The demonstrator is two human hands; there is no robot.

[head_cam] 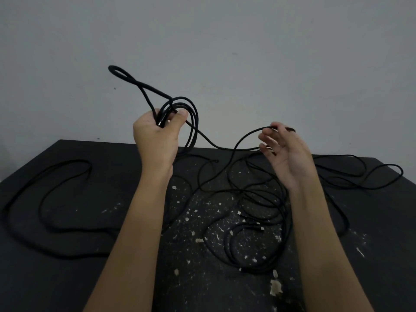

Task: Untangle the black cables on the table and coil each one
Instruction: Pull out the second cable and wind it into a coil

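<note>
My left hand [156,137] is raised above the table and grips a small coil of black cable [191,118], with a connector end tucked in the fist and one long loop [126,75] sticking up to the left. From that coil the cable sags to the right to my right hand [284,152], whose fingers are loosely spread with the strand running over the fingertips. Below the hands a tangle of black cables [254,212] with several metal plugs lies on the table.
The black table [67,278] is flecked with white chips of worn paint. A long cable loop [45,199] lies at the left, and more strands [371,176] trail to the right edge. A grey wall stands behind.
</note>
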